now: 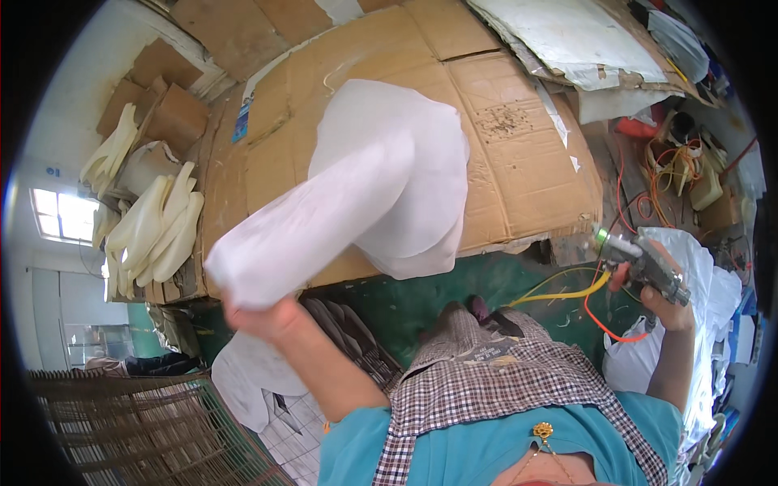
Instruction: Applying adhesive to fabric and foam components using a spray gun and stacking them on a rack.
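A large, smooth white mannequin part (397, 162), shaped like a bent limb with a broad rounded end, rests on the cardboard-covered table (519, 170). My left hand (263, 317) is closed around its narrow near end, which sticks out past the table's front edge. Off to the right, away from the white part, my right hand (666, 310) grips a grey air tool (648, 266). A light tip with a green ring points from the tool toward the table. A yellow hose (567, 294) and an orange hose (608, 330) run by it.
Cream mannequin pieces (154, 231) stand in a bunch at the left, near cardboard boxes (174, 113). White plastic bags (632, 356) hang beside my right arm. Tangled orange hoses (673, 166) lie at the far right. A slatted rack (138, 429) is at the lower left, above green floor (373, 312).
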Action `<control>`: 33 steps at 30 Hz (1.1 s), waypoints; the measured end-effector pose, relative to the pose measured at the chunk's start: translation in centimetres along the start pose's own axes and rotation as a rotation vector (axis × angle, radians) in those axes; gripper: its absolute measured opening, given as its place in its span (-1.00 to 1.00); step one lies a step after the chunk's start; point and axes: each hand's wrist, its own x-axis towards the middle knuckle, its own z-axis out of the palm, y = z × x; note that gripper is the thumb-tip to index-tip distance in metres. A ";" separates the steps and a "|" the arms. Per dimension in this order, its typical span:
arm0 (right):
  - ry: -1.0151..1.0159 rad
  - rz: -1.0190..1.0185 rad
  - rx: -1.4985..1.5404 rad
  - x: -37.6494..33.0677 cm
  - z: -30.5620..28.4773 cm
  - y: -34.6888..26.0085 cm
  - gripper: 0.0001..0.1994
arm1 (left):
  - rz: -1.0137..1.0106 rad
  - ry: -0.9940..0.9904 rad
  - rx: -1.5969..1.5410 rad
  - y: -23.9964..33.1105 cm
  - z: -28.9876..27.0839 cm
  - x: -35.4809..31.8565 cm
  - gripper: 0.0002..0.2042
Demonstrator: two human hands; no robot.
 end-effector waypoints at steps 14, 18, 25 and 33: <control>0.235 0.015 -0.122 -1.4 3.2 -1.5 -0.48 | 0.246 0.060 0.055 13.2 -5.7 -4.1 -0.59; 0.088 -0.015 -0.054 -3.8 3.5 -1.2 -0.40 | 0.280 0.068 0.060 14.4 -6.1 -3.2 -0.58; 0.305 0.045 -0.104 -6.1 2.6 -1.4 -0.39 | 0.366 0.065 0.088 14.3 -4.2 -2.0 -0.54; 0.088 0.015 0.025 -4.5 5.0 -0.9 -0.40 | 0.886 -0.056 1.074 11.5 -4.1 -3.5 -0.52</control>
